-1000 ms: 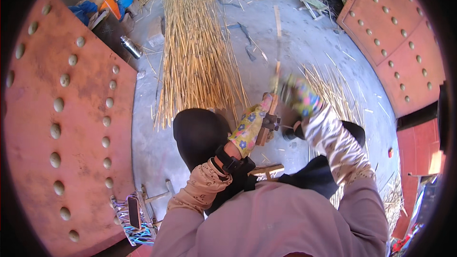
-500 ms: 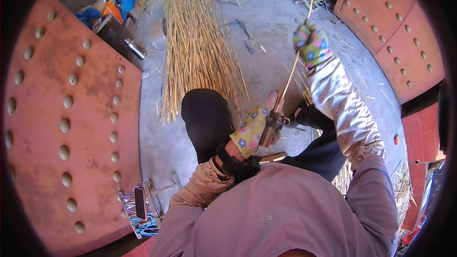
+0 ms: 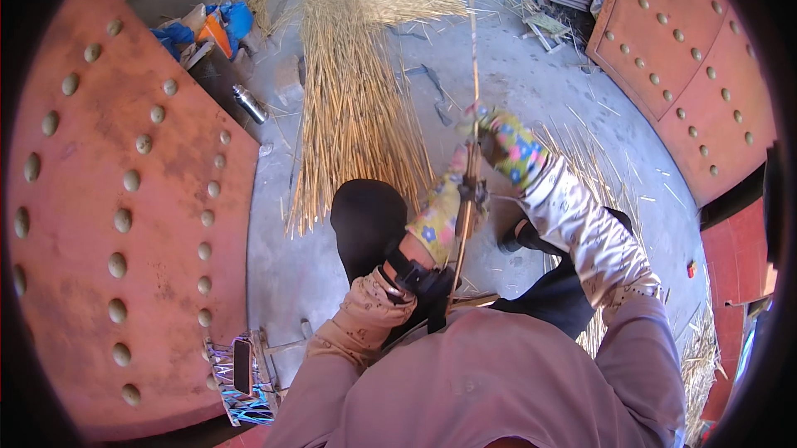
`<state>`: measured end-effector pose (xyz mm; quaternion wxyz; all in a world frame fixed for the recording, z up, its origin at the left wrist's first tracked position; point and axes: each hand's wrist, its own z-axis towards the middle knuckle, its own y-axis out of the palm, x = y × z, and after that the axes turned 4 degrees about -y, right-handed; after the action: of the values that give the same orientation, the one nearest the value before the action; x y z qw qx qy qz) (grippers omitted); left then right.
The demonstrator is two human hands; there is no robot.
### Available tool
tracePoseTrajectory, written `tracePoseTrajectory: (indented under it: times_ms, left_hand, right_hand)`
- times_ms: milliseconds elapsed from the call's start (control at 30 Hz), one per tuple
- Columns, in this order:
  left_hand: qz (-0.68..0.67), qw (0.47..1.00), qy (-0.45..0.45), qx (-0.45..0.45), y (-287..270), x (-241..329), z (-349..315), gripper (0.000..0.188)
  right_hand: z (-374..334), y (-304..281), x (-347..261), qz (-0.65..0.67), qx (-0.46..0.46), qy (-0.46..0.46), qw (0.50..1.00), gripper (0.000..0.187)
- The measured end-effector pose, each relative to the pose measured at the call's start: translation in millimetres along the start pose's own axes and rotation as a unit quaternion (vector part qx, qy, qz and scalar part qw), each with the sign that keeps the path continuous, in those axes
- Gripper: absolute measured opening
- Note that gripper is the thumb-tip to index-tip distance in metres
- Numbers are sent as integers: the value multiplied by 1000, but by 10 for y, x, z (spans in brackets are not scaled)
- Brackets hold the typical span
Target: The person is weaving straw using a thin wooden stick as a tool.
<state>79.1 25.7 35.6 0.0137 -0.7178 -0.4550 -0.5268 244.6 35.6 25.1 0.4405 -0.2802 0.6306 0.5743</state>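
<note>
My left hand (image 3: 437, 220), in a flowered glove, is closed around a small wooden hand tool (image 3: 464, 214) with metal parts jutting from its side. Through or along this tool runs a long thin reed stalk (image 3: 475, 74). Its upper part points away from me and its lower end reaches down near my lap. Just above the tool, my right hand (image 3: 516, 149), in a matching glove, is closed at the stalk; its fingertips are slightly blurred. Beyond my knees a large bundle of straw-coloured reeds (image 3: 357, 116) lies spread on the floor.
Red studded door panels (image 3: 83, 224) stand at left and right. A steel flask (image 3: 250, 104) and blue and orange bags (image 3: 217, 31) are at the far left. Loose stalks (image 3: 594, 166) litter the floor at right. A phone (image 3: 242, 367) rests on a small rack at lower left.
My right hand has come down toward the tool from farther up. The stalk now stands more upright and extends below the tool. My left hand still grips the tool; the view has shifted slightly.
</note>
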Motion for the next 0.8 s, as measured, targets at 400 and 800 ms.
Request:
tracePoseTrajectory:
  times_ms: [400, 800]
  left_hand:
    - [-165, 960, 188, 128, 7, 87, 617, 44]
    - [-339, 898, 217, 179, -579, 587, 721, 50]
  right_hand:
    - [-936, -651, 1085, -174, 40, 68, 982, 27]
    - [-2558, -681, -15, -39, -34, 520, 853, 17]
